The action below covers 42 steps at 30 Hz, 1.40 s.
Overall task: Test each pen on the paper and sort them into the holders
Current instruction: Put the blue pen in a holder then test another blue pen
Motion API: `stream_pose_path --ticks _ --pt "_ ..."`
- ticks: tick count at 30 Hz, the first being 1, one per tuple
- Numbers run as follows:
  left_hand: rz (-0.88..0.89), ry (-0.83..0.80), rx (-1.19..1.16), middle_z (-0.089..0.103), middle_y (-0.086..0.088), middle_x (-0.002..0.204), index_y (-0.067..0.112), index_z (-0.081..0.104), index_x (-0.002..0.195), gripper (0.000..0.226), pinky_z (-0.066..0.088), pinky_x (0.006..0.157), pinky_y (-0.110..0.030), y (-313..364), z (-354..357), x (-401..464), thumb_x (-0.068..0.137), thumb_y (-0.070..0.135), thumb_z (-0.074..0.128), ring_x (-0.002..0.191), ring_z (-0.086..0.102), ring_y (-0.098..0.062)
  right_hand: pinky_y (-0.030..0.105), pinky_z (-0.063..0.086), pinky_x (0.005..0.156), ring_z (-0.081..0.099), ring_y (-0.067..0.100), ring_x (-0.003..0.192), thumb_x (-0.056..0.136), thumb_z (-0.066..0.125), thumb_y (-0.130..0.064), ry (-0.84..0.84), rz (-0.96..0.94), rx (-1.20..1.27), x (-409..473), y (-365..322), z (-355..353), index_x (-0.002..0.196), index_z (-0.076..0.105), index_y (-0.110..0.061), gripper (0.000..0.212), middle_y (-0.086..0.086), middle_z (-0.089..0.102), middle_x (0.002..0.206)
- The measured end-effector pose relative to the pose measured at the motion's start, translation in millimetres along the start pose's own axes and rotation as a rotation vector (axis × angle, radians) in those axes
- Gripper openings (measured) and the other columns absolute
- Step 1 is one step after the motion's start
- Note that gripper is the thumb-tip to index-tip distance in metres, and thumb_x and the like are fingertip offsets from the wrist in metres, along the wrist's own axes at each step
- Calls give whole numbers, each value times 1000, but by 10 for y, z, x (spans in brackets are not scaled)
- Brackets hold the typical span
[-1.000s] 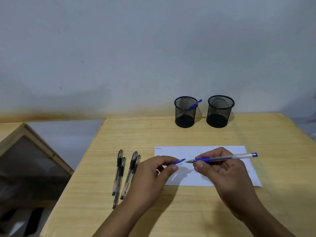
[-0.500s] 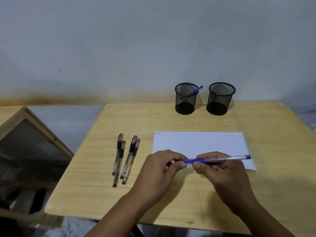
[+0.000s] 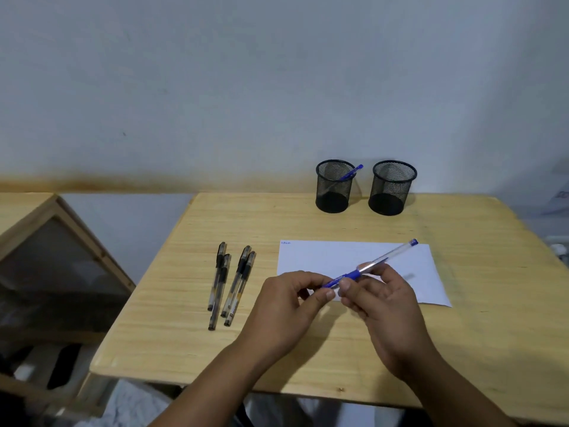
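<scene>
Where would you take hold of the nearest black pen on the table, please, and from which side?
Pinch that black pen across the middle of its barrel, coming from above with the left hand. It lies flat, running away from you, and another pen touches it at the far end; the near half has bare table on both sides, so there is room for the fingers there.

Four black pens [image 3: 231, 285], two blue pens [image 3: 371, 266], two holders [image 3: 334, 186], one paper [image 3: 323, 257].
</scene>
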<state>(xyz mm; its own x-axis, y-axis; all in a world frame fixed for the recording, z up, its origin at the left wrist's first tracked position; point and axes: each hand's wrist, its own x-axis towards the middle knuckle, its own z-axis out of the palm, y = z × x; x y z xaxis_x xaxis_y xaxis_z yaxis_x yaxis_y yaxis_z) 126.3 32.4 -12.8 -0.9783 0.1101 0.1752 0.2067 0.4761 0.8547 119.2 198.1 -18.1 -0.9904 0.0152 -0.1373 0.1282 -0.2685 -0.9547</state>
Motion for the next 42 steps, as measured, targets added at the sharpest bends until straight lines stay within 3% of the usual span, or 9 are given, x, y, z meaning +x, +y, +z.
stream_pose_path --ticks 5,11,14,18,22,28,32,36,42 --pt "42 8 -23 70 27 93 42 74 103 17 49 71 -24 34 64 -23 91 33 66 83 61 -8 43 56 85 72 34 91 85 70 0 51 -26 64 -7 -71 26 92 61 -7 14 23 74 94" --pt "5 66 -30 65 33 100 39 70 110 20 45 71 -13 24 96 236 92 42 62 92 60 1 35 60 71 71 27 71 87 65 5 156 -106 24 216 -405 -62 93 57 -7 16 24 73 83" --pt "-21 98 -17 67 30 96 37 72 106 17 44 69 -11 -28 69 535 91 38 64 87 59 2 34 60 63 66 27 63 86 64 6 223 -150 -121 475 -562 -179 94 61 -7 17 19 69 78" --pt "-119 156 -22 70 21 97 31 72 109 22 43 65 -8 -148 27 1073 88 37 67 78 59 1 47 60 75 62 22 57 80 67 2 245 -185 -360 922 -717 -364 89 71 -13 18 1 65 66" --pt "-210 185 -7 67 14 104 30 65 113 34 50 76 -23 -260 84 1628 82 40 73 77 61 -12 28 57 62 61 6 52 77 69 -7 241 -206 -602 1339 -885 -414 77 77 -23 18 -8 66 62" --pt "-270 176 87 57 3 125 20 46 140 80 45 91 -28 -460 285 2230 72 42 81 108 56 -16 5 40 50 59 0 59 75 71 -14 193 -364 -918 1835 -1091 -284 75 76 -23 10 -7 70 68" --pt "-246 213 93 63 3 119 21 53 131 68 47 85 -27 -600 404 2366 72 40 81 103 61 -16 0 38 51 55 -12 56 75 76 -18 171 -448 -928 2085 -1042 -240 76 74 -20 3 -13 66 66" --pt "-224 259 68 65 9 106 25 57 121 56 51 80 -29 -682 430 2407 72 38 82 90 65 -15 9 38 55 54 -3 55 76 80 -23 146 -493 -940 2248 -937 -189 72 70 -25 11 -11 67 67" --pt "-226 245 74 61 13 103 26 56 121 58 50 79 -29 -700 426 2414 72 41 81 92 65 -15 3 35 50 52 1 56 77 82 -28 79 -515 -1030 2387 -876 -56 75 76 -19 11 -13 59 59"
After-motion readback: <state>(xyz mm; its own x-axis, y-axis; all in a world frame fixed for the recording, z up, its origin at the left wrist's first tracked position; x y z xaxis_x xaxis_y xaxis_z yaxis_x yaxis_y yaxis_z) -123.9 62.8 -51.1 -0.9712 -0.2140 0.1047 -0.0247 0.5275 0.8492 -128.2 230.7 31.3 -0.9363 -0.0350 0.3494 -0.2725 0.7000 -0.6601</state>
